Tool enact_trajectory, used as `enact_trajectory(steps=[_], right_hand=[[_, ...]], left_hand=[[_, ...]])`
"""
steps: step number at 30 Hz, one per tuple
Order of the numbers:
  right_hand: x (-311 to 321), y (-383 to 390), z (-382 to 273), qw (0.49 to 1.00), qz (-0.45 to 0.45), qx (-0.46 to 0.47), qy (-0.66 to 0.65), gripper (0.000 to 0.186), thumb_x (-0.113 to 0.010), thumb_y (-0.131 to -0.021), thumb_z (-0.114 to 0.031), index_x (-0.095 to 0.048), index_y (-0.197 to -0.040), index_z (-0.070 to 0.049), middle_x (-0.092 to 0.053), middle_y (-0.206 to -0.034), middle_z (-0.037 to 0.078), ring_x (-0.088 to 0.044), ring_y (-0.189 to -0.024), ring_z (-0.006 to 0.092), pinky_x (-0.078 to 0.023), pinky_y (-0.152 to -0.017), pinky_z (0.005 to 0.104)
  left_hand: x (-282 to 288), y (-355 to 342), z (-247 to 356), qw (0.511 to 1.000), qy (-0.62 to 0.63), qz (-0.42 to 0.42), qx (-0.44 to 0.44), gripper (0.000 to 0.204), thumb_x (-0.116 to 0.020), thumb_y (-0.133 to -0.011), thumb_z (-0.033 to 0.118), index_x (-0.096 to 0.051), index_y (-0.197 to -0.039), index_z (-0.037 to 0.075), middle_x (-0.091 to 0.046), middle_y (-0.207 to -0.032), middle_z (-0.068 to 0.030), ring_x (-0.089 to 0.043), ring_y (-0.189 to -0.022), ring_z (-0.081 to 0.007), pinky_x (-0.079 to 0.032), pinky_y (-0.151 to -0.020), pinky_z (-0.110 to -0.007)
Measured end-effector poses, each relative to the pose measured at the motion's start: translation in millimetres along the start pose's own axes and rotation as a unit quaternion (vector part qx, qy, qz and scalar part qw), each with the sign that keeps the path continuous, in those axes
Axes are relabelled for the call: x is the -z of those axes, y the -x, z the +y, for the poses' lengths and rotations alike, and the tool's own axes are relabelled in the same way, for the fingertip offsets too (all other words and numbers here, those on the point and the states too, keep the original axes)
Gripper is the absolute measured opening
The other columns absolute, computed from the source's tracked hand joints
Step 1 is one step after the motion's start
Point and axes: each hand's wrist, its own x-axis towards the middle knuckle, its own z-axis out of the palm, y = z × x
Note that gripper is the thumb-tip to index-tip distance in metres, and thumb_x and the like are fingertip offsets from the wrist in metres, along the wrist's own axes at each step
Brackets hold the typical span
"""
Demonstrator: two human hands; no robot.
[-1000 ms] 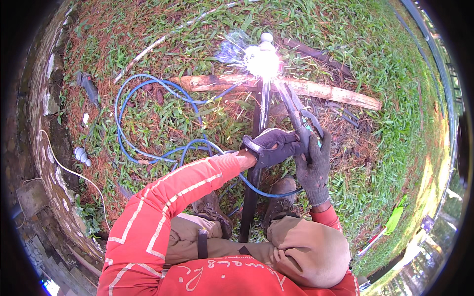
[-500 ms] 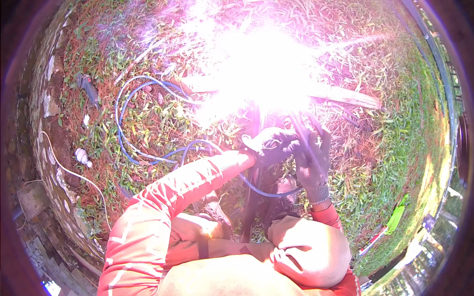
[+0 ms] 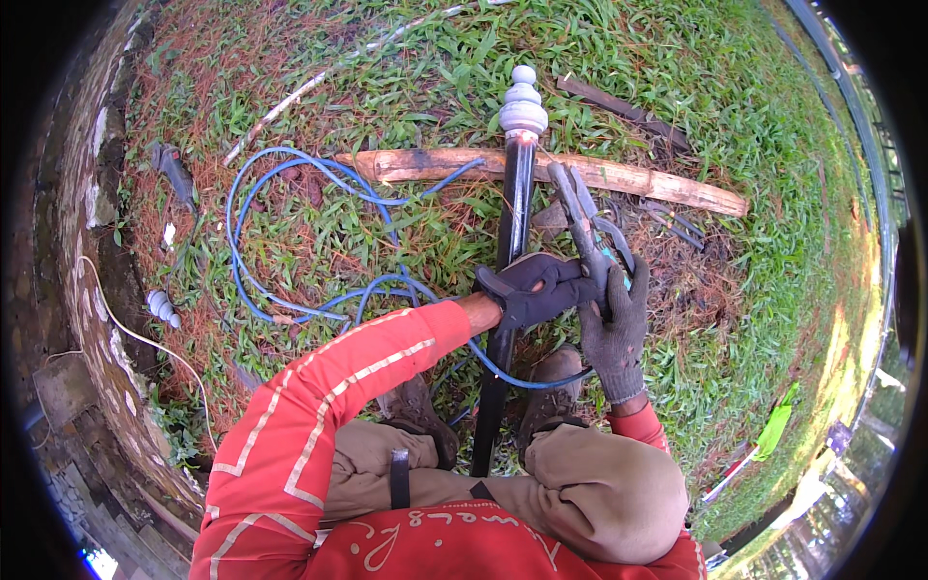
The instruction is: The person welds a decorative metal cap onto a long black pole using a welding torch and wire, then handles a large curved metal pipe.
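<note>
My right hand (image 3: 619,333), in a grey glove, is closed round the handle of a welding electrode holder (image 3: 586,217). The holder's jaws point away from me, just right of a black metal pole (image 3: 515,198). My left hand (image 3: 536,290), in a dark glove, lies across the pole. Its fingers are bent against the holder's handle beside my right hand, their tips partly hidden. A pale grey turned finial (image 3: 523,108) sits at the pole's far end. An orange glow shows where the two meet. The pole rests across a wooden log (image 3: 638,181) and runs back between my boots.
A blue cable (image 3: 235,232) loops over the grass at left. Another finial (image 3: 162,307) and a dark grey tool (image 3: 174,176) lie by the stone edging (image 3: 101,208). A flat metal bar (image 3: 623,111) lies beyond the log, some thin rods (image 3: 677,224) right of it.
The blinding white-purple arc light over the pole's far end has gone out, uncovering the finial, log and electrode holder. Both hands have stayed in nearly the same place.
</note>
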Motion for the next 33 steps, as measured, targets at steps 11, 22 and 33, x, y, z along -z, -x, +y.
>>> enact_trajectory(steps=[11, 22, 33], right_hand=[[0, 4, 2, 1.0, 0.011, -0.007, 0.022, 0.065, -0.079, -0.088, -0.006, -0.059, -0.149, 0.005, -0.045, -0.16, 0.035, -0.066, -0.13, 0.0566, -0.063, -0.098, 0.0533], [3, 0, 0, 0.996, -0.014, -0.066, -0.063, 0.065, -0.079, -0.087, -0.008, -0.061, -0.148, 0.004, -0.05, -0.156, 0.034, -0.068, -0.127, 0.0536, -0.061, -0.1, 0.052], [-4, 2, 5, 0.991, -0.026, -0.108, -0.08, 0.065, -0.079, -0.086, -0.009, -0.062, -0.147, 0.003, -0.05, -0.158, 0.033, -0.071, -0.123, 0.0515, -0.062, -0.096, 0.0493]], left_hand=[[5, -2, 17, 0.998, -0.047, -0.035, 0.029, 0.036, -0.064, -0.116, 0.032, -0.075, -0.142, 0.01, -0.084, -0.124, -0.0096, -0.077, -0.113, -0.0154, -0.058, -0.105, -0.035], [1, -5, 4, 0.999, -0.034, -0.014, -0.008, 0.035, -0.062, -0.116, 0.036, -0.077, -0.139, 0.013, -0.081, -0.122, -0.0083, -0.072, -0.106, -0.0148, -0.057, -0.101, -0.037], [0, -3, 9, 0.999, -0.033, 0.008, 0.008, 0.038, -0.063, -0.115, 0.038, -0.075, -0.141, 0.012, -0.082, -0.112, -0.0107, -0.073, -0.097, -0.016, -0.058, -0.094, -0.038]])
